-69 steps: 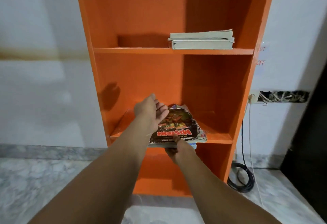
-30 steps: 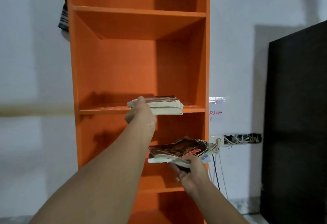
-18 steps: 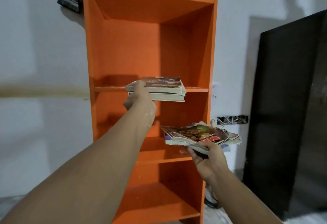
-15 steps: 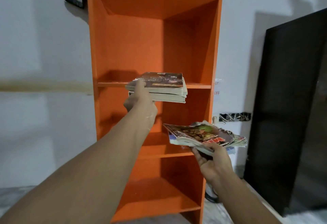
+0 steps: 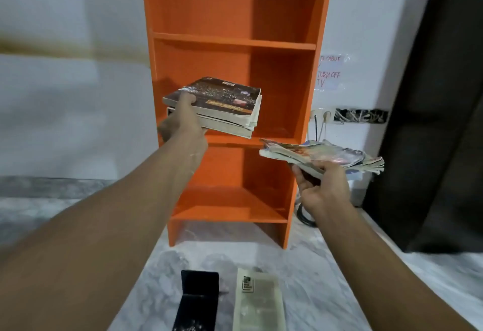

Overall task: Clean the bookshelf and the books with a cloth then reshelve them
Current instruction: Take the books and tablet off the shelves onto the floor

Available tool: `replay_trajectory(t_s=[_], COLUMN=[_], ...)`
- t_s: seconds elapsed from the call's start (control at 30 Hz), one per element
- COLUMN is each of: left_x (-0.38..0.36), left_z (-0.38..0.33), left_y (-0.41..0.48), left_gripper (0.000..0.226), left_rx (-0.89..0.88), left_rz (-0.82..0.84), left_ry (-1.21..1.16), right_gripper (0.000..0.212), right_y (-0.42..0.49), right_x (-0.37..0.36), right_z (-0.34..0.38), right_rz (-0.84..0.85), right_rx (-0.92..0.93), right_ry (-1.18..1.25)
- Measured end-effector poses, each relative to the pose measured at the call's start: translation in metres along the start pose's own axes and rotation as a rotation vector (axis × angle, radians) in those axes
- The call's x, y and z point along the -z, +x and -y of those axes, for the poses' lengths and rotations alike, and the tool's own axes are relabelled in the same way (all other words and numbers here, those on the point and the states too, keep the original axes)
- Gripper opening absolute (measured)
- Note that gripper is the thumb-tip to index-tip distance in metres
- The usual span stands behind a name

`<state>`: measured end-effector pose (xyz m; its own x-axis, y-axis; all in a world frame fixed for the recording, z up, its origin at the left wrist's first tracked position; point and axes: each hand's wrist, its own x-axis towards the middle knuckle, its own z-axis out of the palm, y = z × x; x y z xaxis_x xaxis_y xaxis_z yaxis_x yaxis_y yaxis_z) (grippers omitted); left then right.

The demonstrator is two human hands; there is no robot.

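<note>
A thick stack of worn paperbacks (image 5: 222, 107) is gripped by the left hand (image 5: 183, 124); dog-eared, curling magazines (image 5: 324, 158) are clutched by the right hand (image 5: 321, 189) before the glossy orange bookshelf (image 5: 282, 69).

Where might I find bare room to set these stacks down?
The bottom board of the bookshelf, between its side walls, is bare, as is the floor right of the pale book. It is crowded where the black book lies beside it.
</note>
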<state>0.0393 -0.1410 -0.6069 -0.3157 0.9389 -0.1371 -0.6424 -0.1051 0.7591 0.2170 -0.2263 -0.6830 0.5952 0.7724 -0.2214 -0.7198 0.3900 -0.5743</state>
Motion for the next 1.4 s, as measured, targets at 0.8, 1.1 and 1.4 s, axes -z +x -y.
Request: replay_trajectory(t_s=[0.8, 1.1, 1.4], left_x=[0.188, 0.236, 0.265], left_z=[0.286, 0.336, 0.367], left_y=[-0.056, -0.069, -0.059], left_gripper=[0.035, 0.042, 0.035], left_rx=[0.575, 0.800, 0.846], left_rz=[-0.283, -0.298, -0.244], left_ry=[0.174, 0.180, 0.208], right_gripper=[0.005, 0.014, 0.011], right_y=[-0.025, -0.007, 0.002], right_x=[0.125, 0.166, 0.204], right_z=[-0.085, -0.118, -0.158], right_rz=[-0.159, -0.165, -0.224], right_rx=[-0.156, -0.243, -0.320], right_ry=[0.029, -0.116, -0.190])
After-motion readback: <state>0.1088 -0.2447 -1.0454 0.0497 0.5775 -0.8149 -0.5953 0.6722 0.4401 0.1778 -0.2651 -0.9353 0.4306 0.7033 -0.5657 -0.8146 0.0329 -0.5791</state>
